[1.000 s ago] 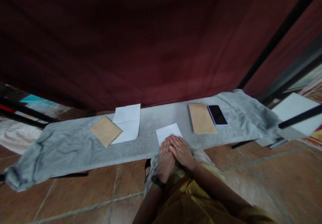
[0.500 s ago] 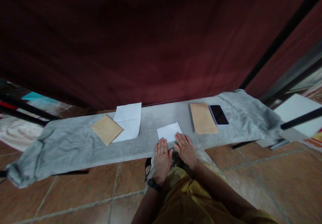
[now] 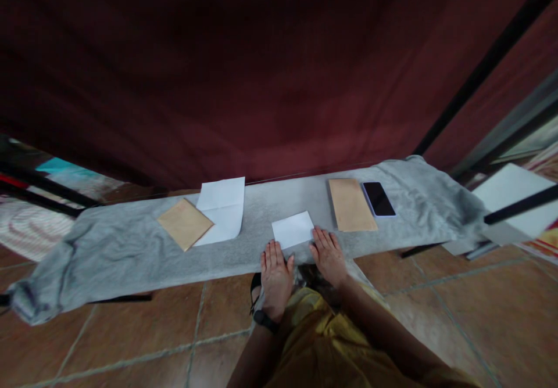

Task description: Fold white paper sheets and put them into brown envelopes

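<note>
A small folded white sheet of paper point(image 3: 292, 229) lies flat on the grey cloth, just in front of me. My left hand point(image 3: 277, 273) rests palm down by its lower left corner, fingers stretched out, a dark band on the wrist. At the lower right corner lies my right hand point(image 3: 330, 255), also flat, its fingertips at or very near the paper's edge. Neither hand holds anything. To the left, a brown envelope point(image 3: 185, 223) overlaps a larger creased white sheet point(image 3: 224, 205). Brown envelopes point(image 3: 352, 205) lie to the right, beside a dark-screened phone point(image 3: 379, 199).
The grey cloth point(image 3: 143, 260) covers a long narrow bench and is rumpled at both ends. A dark red curtain point(image 3: 279, 97) hangs behind it. Black bars point(image 3: 492, 57) stand at the sides, with a white board point(image 3: 518, 196) at right. Below is a tiled floor point(image 3: 143, 333).
My hands have slid apart and off the folded paper, the left down and leftward, the right slightly rightward. The paper has stayed in place, and more of it shows.
</note>
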`<action>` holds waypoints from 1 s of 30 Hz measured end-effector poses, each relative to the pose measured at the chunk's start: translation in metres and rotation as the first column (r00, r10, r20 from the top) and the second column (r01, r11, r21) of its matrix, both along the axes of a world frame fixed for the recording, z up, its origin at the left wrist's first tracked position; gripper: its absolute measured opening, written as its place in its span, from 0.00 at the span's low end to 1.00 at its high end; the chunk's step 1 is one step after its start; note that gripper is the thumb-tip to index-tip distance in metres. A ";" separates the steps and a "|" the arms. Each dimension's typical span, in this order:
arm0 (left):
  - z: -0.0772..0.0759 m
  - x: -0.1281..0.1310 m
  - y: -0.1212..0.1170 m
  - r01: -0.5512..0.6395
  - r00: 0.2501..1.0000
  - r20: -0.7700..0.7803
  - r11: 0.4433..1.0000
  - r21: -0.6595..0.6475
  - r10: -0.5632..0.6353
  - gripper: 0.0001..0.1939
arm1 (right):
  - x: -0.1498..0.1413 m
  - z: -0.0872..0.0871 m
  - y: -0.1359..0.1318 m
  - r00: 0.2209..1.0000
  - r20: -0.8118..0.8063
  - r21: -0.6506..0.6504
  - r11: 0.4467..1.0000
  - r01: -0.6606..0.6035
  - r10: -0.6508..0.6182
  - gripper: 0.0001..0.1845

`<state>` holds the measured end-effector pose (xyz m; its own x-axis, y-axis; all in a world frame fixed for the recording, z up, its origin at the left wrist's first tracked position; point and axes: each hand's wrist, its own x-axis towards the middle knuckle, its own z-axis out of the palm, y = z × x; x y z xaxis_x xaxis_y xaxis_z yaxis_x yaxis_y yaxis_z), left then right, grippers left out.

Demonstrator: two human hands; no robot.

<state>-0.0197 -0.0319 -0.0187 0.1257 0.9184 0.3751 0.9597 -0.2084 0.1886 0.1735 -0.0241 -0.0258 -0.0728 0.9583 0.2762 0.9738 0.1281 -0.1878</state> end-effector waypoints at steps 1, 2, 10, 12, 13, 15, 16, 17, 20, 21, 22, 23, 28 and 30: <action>0.000 -0.001 0.000 0.000 1.000 0.001 1.000 0.000 0.000 0.31 | 0.000 0.000 0.000 1.000 0.003 0.002 1.000 0.004 -0.004 0.30; 0.000 -0.001 0.000 0.000 1.000 0.002 1.000 0.000 0.000 0.31 | 0.000 -0.001 0.000 1.000 0.006 0.004 1.000 0.006 -0.006 0.30; 0.005 0.001 0.002 -0.019 1.000 0.000 1.000 0.001 0.019 0.32 | 0.001 0.005 0.000 0.997 -0.072 0.023 1.000 -0.003 0.005 0.29; 0.009 0.005 0.004 -0.008 1.000 0.007 1.000 0.002 0.008 0.32 | -0.001 0.009 0.002 0.995 -0.099 0.024 1.000 -0.010 0.012 0.29; 0.012 0.008 0.005 0.013 1.000 0.011 1.000 0.002 -0.013 0.32 | -0.004 0.011 0.003 0.993 -0.112 0.028 0.999 -0.021 0.024 0.29; 0.016 0.015 0.009 0.077 0.997 0.013 0.997 -0.011 -0.077 0.32 | -0.011 0.015 0.006 0.988 -0.138 0.041 0.997 -0.064 0.069 0.28; 0.018 0.019 0.010 0.108 0.994 0.008 0.994 -0.025 -0.108 0.32 | -0.015 0.016 0.007 0.984 -0.152 0.049 0.995 -0.089 0.096 0.28; 0.019 0.024 0.012 0.135 0.991 -0.003 0.990 -0.045 -0.135 0.32 | -0.020 0.017 0.008 0.978 -0.167 0.054 0.992 -0.115 0.122 0.28; 0.017 0.034 0.017 0.204 0.975 -0.061 0.972 -0.117 -0.212 0.32 | -0.032 0.019 0.011 0.962 -0.201 0.047 0.983 -0.178 0.184 0.27; 0.015 0.036 0.018 0.217 0.970 -0.081 0.967 -0.136 -0.229 0.33 | -0.035 0.018 0.011 0.960 -0.207 0.039 0.982 -0.186 0.190 0.27; 0.012 0.037 0.019 0.225 0.965 -0.099 0.963 -0.148 -0.241 0.33 | -0.036 0.018 0.011 0.959 -0.208 0.031 0.981 -0.189 0.191 0.27; 0.009 0.037 0.019 0.227 0.963 -0.113 0.962 -0.152 -0.245 0.33 | -0.037 0.017 0.010 0.960 -0.205 0.021 0.982 -0.190 0.190 0.26; -0.005 0.033 0.018 0.215 0.962 -0.145 0.968 -0.130 -0.233 0.33 | -0.032 0.015 0.006 0.965 -0.172 -0.009 0.980 -0.200 0.196 0.26; -0.007 0.032 0.018 0.212 0.963 -0.142 0.969 -0.127 -0.229 0.33 | -0.030 0.014 0.005 0.968 -0.162 -0.007 0.980 -0.197 0.194 0.26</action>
